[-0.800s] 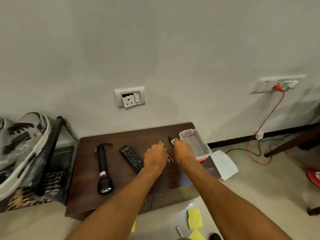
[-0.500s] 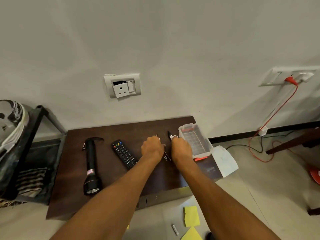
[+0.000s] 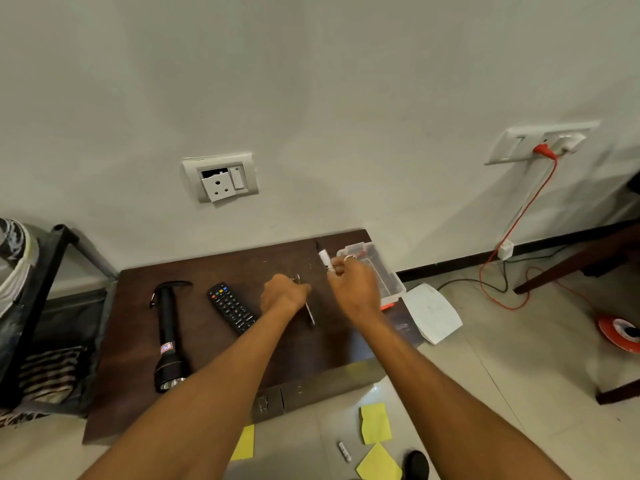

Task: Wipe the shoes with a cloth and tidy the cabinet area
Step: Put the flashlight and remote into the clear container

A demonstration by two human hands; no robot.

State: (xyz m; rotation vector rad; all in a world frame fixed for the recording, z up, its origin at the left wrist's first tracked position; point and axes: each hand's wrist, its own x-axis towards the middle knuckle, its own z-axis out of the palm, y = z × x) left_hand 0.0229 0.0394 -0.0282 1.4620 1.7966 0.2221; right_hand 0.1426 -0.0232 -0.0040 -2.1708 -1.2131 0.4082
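Pinching marker (image 3: 324, 260) in curled fingers, right hand (image 3: 354, 289) is hovering just left of box (image 3: 393, 285), nearer it than left hand (image 3: 282, 298). Marker's long axis is pointing away from fist, toward wall. Box is sitting on cabinet (image 3: 131, 327), far right corner. Left hand is curling round pen (image 3: 310, 314).

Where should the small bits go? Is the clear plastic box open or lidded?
Open: the clear plastic box has no lid on; its inside shows from above.
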